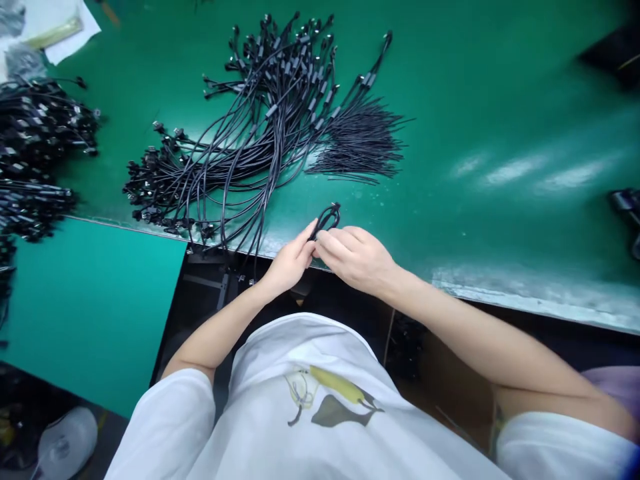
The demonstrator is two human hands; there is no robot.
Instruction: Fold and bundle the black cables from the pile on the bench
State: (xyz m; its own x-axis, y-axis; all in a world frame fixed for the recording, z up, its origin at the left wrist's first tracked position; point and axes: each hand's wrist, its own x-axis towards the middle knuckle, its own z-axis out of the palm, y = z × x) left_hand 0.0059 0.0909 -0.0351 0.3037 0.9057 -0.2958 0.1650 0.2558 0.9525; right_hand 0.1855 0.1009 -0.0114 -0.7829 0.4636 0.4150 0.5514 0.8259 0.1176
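A short black cable [329, 216], folded into a loop, sticks up from between my hands just over the table's near edge. My left hand [291, 259] is closed round its lower part. From the other side my right hand [354, 257] pinches at the same cable, its fingertips meeting those of the left; what exactly they grip is hidden. Beyond them lies a large heap of loose black cables [280, 133] with plugs at their ends. A pile of thin black ties [363, 141] rests against the heap's right side.
More bundled cables [40, 147] crowd the left side of the green table [475, 87]. White paper and clear plastic [55, 33] lie at the back left. Dark objects [627, 213] sit at the right edge. A lower green surface [95, 300] adjoins the near left.
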